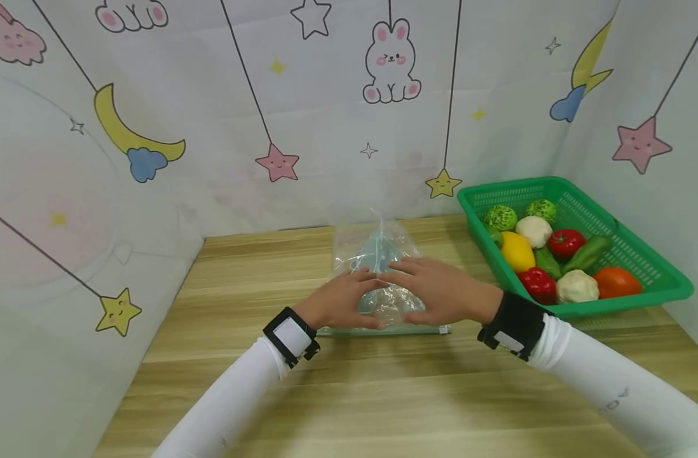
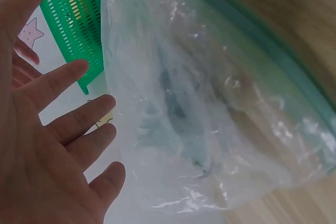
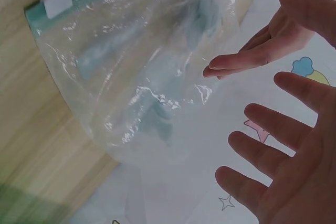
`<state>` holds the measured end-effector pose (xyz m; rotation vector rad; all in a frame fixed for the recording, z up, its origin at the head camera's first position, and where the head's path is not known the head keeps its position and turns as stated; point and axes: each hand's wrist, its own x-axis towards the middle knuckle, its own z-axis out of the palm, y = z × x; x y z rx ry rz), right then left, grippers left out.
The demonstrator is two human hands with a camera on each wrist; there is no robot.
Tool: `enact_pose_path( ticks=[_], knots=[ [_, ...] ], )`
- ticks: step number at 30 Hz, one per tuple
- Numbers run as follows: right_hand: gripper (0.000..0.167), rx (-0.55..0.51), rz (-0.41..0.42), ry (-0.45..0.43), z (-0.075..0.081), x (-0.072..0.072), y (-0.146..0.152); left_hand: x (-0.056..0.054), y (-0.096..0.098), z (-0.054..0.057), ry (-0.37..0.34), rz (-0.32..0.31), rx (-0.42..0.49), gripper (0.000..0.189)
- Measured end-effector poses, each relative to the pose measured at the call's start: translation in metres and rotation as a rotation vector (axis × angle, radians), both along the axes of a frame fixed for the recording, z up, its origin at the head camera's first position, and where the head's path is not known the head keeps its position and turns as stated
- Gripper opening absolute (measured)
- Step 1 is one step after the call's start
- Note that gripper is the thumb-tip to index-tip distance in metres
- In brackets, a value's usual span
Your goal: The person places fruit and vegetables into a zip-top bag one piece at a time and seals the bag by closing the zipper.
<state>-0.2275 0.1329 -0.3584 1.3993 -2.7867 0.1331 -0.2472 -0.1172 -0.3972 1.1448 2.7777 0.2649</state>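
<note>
A clear plastic zip bag (image 1: pixel 396 317) lies on the table, its green zip edge toward me. A white slider (image 3: pixel 56 3) sits near one end of that edge in the right wrist view. Inside is something pale blue-green (image 1: pixel 376 251); its kind cannot be made out through the shiny film. My left hand (image 1: pixel 343 300) is over the bag's left part, fingers extended and spread. Over the right part is my right hand (image 1: pixel 440 289), also with spread fingers. Both wrist views show the fingers apart from the film, and neither hand grips anything.
A green basket (image 1: pixel 677 286) at the right holds toy-like vegetables, among them a red tomato (image 1: pixel 566 243) and a yellow one (image 1: pixel 517 252). The wooden table (image 1: pixel 240 286) meets a patterned white curtain (image 1: pixel 326 114) behind and at both sides.
</note>
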Motion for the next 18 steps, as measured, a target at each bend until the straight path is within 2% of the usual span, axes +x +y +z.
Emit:
enact_pose_path(
  ticks=[4, 9, 13, 18],
  knots=[
    [0.077, -0.016, -0.028, -0.005, -0.018, 0.0, 0.003, 0.001, 0.0, -0.014, 0.018, 0.008, -0.003, 0.078],
    [0.074, -0.009, -0.077, -0.055, -0.037, 0.001, 0.006, 0.001, 0.001, -0.027, 0.036, -0.029, 0.022, 0.075],
    [0.073, -0.014, -0.085, -0.07, -0.051, 0.001, 0.007, 0.004, 0.001, -0.034, 0.051, -0.031, 0.024, 0.073],
    [0.071, -0.037, -0.098, -0.05, -0.067, 0.001, 0.011, 0.005, 0.003, -0.038, 0.033, -0.019, 0.019, 0.068]
  ],
)
